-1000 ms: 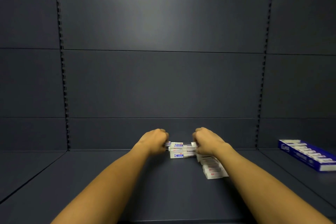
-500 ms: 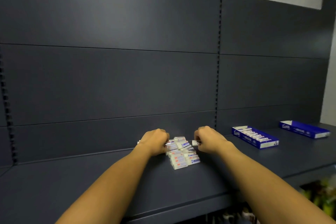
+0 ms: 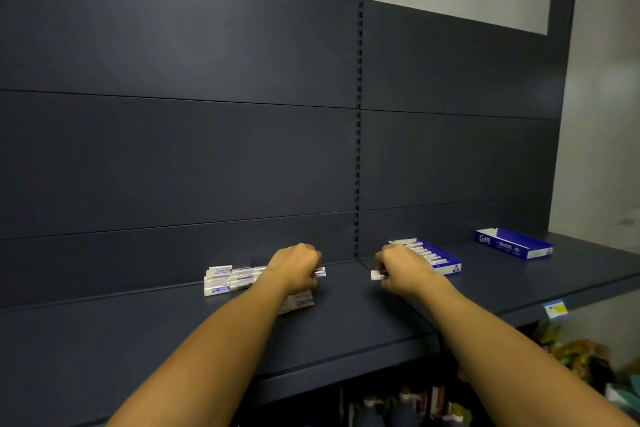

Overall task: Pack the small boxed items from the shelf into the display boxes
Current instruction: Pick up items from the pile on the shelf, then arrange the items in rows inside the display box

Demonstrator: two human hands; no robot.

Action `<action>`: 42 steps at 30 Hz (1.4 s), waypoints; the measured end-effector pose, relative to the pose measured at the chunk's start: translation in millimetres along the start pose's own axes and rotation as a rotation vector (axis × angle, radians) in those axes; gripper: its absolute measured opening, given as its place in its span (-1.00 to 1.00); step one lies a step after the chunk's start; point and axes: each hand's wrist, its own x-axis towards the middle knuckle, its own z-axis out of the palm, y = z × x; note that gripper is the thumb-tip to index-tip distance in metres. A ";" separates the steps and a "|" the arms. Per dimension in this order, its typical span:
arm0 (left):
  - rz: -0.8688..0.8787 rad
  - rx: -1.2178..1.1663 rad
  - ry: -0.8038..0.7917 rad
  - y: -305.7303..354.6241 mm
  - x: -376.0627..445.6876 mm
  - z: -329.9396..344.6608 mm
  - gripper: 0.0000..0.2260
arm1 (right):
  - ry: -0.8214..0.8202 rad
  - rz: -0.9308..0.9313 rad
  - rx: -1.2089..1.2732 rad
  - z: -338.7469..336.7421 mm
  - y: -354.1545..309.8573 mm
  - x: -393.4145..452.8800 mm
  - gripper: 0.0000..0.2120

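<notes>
dark grey shelf (image 3: 346, 329), white small boxes (image 3: 221, 282) blue-printed, blue display boxes (image 3: 512, 244)

Hidden or illegible items:
- Small boxes (image 3: 221, 282), stack left of the left hand (image 3: 296, 269): print blurred, unreadable; the stack's right part is hidden behind that hand and wrist.
- Box end (image 3: 375, 275) jutting left from the right hand (image 3: 403, 269): its remainder is covered by curled fingers.
- Near display box (image 3: 446, 258), just beyond the right hand: near end hidden by the hand.
- Far display box (image 3: 512, 244), well right: lettering too small.
- Goods under the shelf (image 3: 381, 319), below both forearms: dark, blurred, cut by the bottom edge.
</notes>
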 end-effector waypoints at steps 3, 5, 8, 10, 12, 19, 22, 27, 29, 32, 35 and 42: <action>0.007 0.008 0.000 32.9 5.0 -3.5 -0.84 | 0.009 0.015 -0.026 -4.2 26.9 -19.9 -0.86; 0.009 0.012 0.004 53.6 9.0 -5.5 -0.83 | 0.009 0.023 -0.028 -7.2 44.5 -31.8 -0.85; 0.007 0.005 0.014 82.5 16.6 -8.1 -0.84 | 0.014 0.032 -0.020 -10.0 70.3 -47.8 -0.84; 0.008 -0.002 0.022 99.8 21.9 -10.4 -0.83 | 0.007 0.037 -0.024 -9.9 85.7 -57.0 -0.84; 0.012 -0.006 0.022 117.6 28.2 -11.7 -0.82 | -0.006 0.040 -0.018 -8.1 102.0 -65.6 -0.82; 0.037 -0.015 0.017 168.8 54.2 -13.6 -0.81 | -0.004 0.036 0.009 -6.3 153.4 -78.8 -0.79; 0.052 -0.001 0.019 182.5 69.3 -11.6 -0.80 | 0.010 0.037 0.032 -7.4 172.5 -77.6 -0.78; 0.069 0.000 0.031 193.3 101.6 -3.6 -0.76 | 0.023 0.034 0.035 -1.3 199.6 -67.2 -0.77; 0.074 -0.005 0.029 195.2 115.8 2.9 -0.75 | 0.019 0.031 0.038 3.4 209.6 -59.8 -0.75; 0.076 -0.020 0.032 196.2 138.3 13.5 -0.74 | 0.013 0.019 0.042 8.9 223.4 -44.5 -0.71; 0.062 -0.029 0.037 194.1 162.0 21.1 -0.76 | 0.012 -0.007 0.030 12.2 237.4 -23.2 -0.74; 0.015 -0.031 0.041 177.8 221.3 34.6 -0.78 | 0.025 -0.036 0.032 12.2 264.8 47.1 -0.76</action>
